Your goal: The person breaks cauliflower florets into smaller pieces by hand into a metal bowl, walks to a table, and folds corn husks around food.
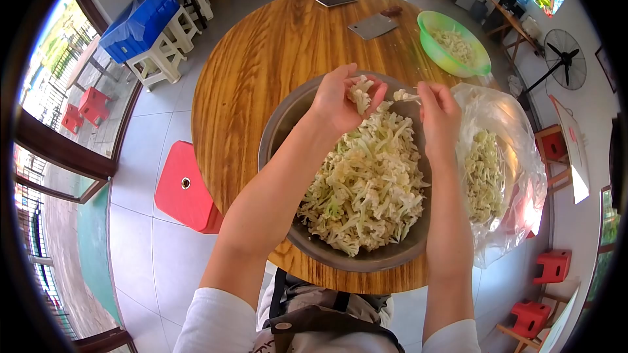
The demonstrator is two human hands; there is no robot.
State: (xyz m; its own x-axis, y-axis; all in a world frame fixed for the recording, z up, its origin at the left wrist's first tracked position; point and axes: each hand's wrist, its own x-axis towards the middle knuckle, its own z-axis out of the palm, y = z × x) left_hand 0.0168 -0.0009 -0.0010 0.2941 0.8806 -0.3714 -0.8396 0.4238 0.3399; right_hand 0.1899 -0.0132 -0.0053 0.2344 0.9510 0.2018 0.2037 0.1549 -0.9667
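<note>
Over the far side of a wide metal bowl, my left hand is closed around a cauliflower piece. My right hand, just to its right, pinches a small cauliflower floret by its stem. Beneath both hands, a heap of cut cauliflower with pale green stems fills much of the bowl. Close to my right forearm, a clear plastic bag holds more cauliflower pieces.
A green plastic basin with some cauliflower stands at the table's far right. A cleaver and a dark phone lie on the far part of the round wooden table. A red stool is at the left edge.
</note>
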